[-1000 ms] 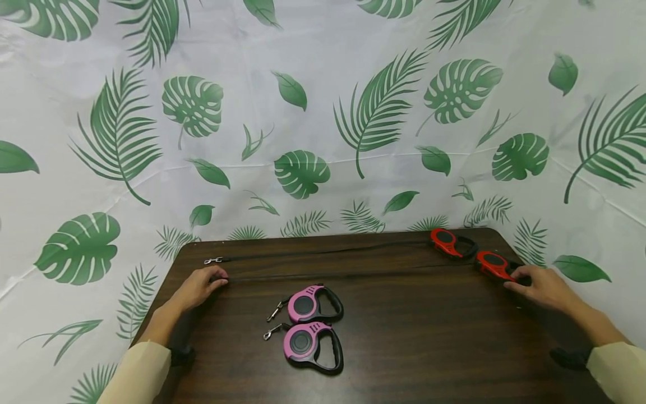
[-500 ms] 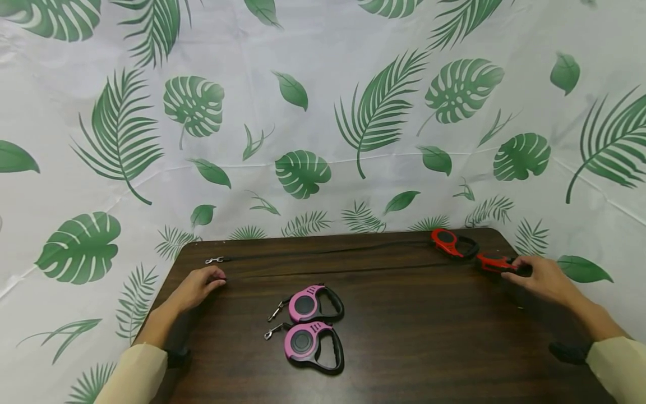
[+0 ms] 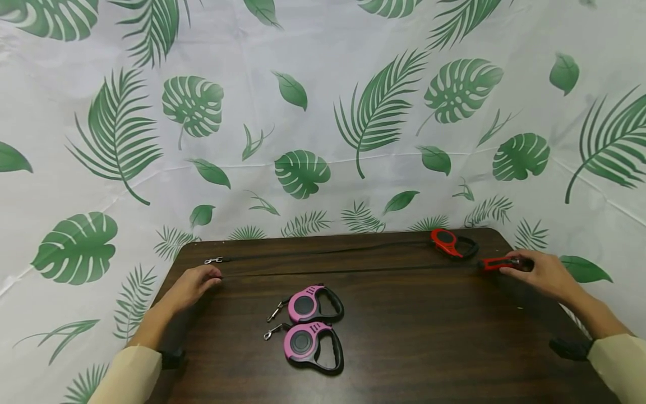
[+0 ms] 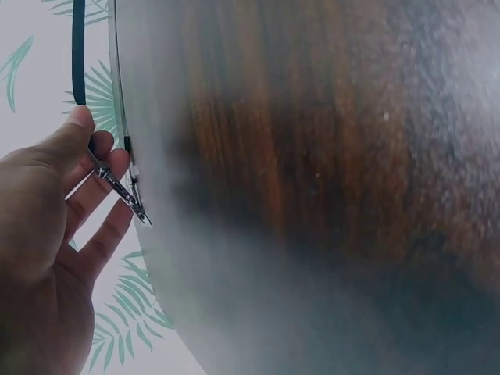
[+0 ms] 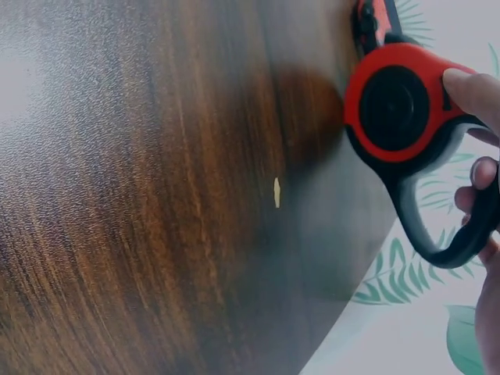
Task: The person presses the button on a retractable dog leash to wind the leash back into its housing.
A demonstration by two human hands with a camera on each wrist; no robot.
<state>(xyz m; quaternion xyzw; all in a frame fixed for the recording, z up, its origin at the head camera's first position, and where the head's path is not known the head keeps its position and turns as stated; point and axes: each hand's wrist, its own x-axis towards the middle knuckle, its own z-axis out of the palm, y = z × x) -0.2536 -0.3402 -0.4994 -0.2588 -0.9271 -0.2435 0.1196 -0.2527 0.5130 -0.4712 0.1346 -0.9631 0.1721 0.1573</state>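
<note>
At the right end of the table, my right hand [image 3: 542,275] grips the black loop handle of a red retractable dog leash [image 3: 497,264]. In the right wrist view, the thumb lies by the button on the leash's red case [image 5: 406,58], and several fingers curl round the handle. Its thin black cord [image 3: 353,271] stretches leftward across the table. My left hand [image 3: 194,289] pinches the cord's strap end [image 4: 79,55] between thumb and forefinger at the left side. From that pinch a metal snap clip [image 4: 121,190] hangs over the other fingers.
A second red retractable leash [image 3: 445,238] lies at the back right, its cord drawn out to a clip [image 3: 213,260] at the back left. Two pink retractable leashes, one farther [image 3: 304,306] and one nearer [image 3: 301,342], lie left of centre on the brown table [image 3: 429,348].
My right hand has tipped the gripped red leash from lying face-up to edge-on and raised it slightly. My left hand has shifted a little to the left with the strap end.
</note>
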